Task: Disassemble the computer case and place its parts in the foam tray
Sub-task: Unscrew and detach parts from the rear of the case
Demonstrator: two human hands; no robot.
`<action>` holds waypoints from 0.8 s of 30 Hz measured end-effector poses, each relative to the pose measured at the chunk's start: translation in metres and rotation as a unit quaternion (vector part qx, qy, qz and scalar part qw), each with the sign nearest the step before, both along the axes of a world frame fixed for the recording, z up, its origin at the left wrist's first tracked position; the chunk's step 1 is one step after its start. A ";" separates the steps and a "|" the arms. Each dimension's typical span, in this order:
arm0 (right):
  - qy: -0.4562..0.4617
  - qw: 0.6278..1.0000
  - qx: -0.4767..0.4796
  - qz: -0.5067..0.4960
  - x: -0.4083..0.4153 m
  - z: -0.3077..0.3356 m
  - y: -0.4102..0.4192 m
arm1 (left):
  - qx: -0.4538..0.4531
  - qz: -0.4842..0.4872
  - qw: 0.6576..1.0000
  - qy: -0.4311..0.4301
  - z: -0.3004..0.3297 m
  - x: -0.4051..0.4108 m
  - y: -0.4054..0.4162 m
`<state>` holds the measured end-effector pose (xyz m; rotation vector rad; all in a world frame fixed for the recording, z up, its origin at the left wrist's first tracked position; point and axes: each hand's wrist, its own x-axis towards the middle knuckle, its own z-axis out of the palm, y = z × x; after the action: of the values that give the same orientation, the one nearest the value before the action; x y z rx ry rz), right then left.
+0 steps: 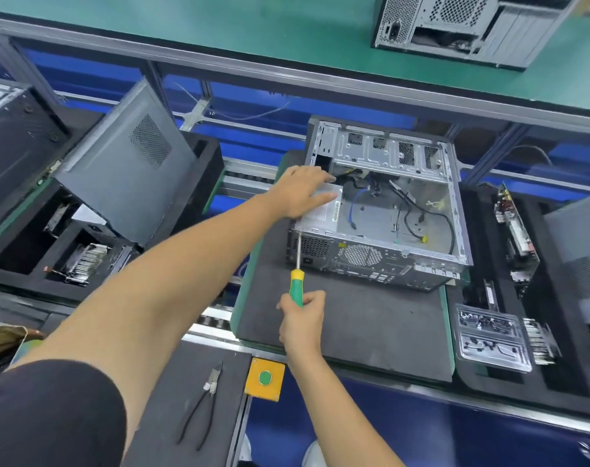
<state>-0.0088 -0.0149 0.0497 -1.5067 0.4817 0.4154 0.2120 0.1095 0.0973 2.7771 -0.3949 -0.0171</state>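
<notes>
One opened computer case (381, 210) on a dark foam mat (354, 325) at the counter, left hand (300, 193) flat with straight fingers on its power supply (324, 210), right hand (302, 318) gripping one green-yellow screwdriver (296, 281) against the case's rear, two foam trays (482, 375) flanking, one pair of pliers (202, 406) nearby

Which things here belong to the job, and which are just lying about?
In the job: open computer case; screwdriver gripped by right hand; left hand resting on the case; foam tray.
Lying about: pliers; yellow button box; second case.
</notes>
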 end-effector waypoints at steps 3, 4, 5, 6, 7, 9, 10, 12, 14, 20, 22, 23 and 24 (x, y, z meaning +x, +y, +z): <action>-0.007 1.000 0.005 -0.016 0.000 -0.001 0.000 | 0.078 -0.039 0.996 0.018 -0.020 0.025 -0.008; -0.013 1.000 0.001 -0.020 0.001 -0.002 -0.001 | 0.090 -0.037 0.995 0.002 -0.025 0.027 -0.008; -0.016 1.000 -0.009 -0.021 0.001 -0.002 -0.001 | 0.090 -0.029 0.995 -0.018 -0.028 0.028 -0.010; -0.015 0.999 -0.021 -0.023 0.002 -0.002 -0.001 | 0.085 -0.021 0.996 -0.031 -0.029 0.027 -0.011; -0.012 0.999 -0.037 -0.027 0.002 -0.003 -0.002 | 0.081 -0.014 0.996 -0.037 -0.030 0.025 -0.013; 0.004 0.996 -0.080 -0.039 0.001 -0.004 -0.004 | 0.078 -0.003 0.996 -0.039 -0.032 0.020 -0.018; 0.019 0.994 -0.098 -0.045 -0.002 -0.004 -0.005 | 0.079 0.006 0.996 -0.043 -0.033 0.018 -0.020; 0.053 0.987 -0.140 -0.057 -0.009 -0.005 -0.009 | 0.091 0.027 0.994 -0.053 -0.036 0.012 -0.024; 0.065 0.980 -0.172 -0.073 -0.017 -0.005 -0.011 | 0.112 0.043 0.991 -0.057 -0.041 0.004 -0.027; 0.059 0.987 0.087 -0.122 -0.019 -0.001 -0.017 | 0.129 0.053 0.989 -0.054 -0.040 -0.001 -0.029; 0.141 0.947 0.269 -0.108 -0.018 -0.001 -0.025 | 0.131 0.053 0.989 -0.051 -0.039 -0.002 -0.029; 0.181 0.914 0.349 -0.099 -0.016 -0.001 -0.030 | 0.130 0.054 0.989 -0.051 -0.038 -0.003 -0.029; 0.209 0.883 0.410 -0.089 -0.014 -0.002 -0.035 | 0.131 0.054 0.989 -0.051 -0.037 -0.002 -0.029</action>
<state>-0.0229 -0.0498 0.0474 -0.5383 0.6675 0.6973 0.2095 0.0804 0.0601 3.0647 -0.2849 0.1073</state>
